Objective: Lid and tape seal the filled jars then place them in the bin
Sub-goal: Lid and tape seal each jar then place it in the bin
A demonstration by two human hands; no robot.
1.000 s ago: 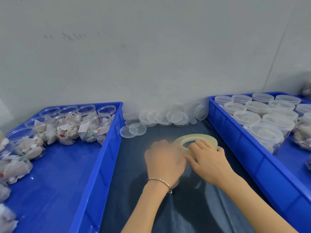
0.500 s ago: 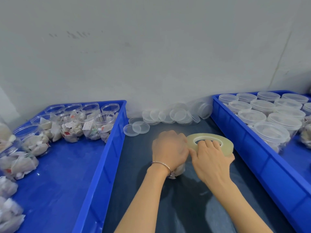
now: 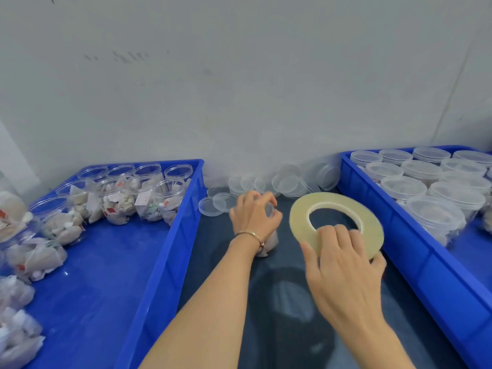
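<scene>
Left hand (image 3: pixel 254 217): it was on top of a jar (image 3: pixel 267 239), with the fingers curled round the lid area; the thumb and first finger were bent toward each other at the top. A bracelet (image 3: pixel 251 235) was on the wrist.
Jar: it stood on the dark table (image 3: pixel 279 302) between the two bins, mostly hidden under the left hand; only its lower part with white contents was visible.
Right hand (image 3: pixel 343 272): it held the tape roll (image 3: pixel 336 225), fingers lying over the ring's near side and the thumb spread to the left.
Tape roll: a wide, pale yellow ring, tilted, just right of the jar and not touching it.
Left bin (image 3: pixel 159 262): blue, it held open filled jars (image 3: pixel 119 198).
Right bin (image 3: pixel 415 249): blue, it held closed jars (image 3: pixel 436 209) with lids.
Loose lids (image 3: pixel 287 183): clear, they lay by the wall behind the hands.
</scene>
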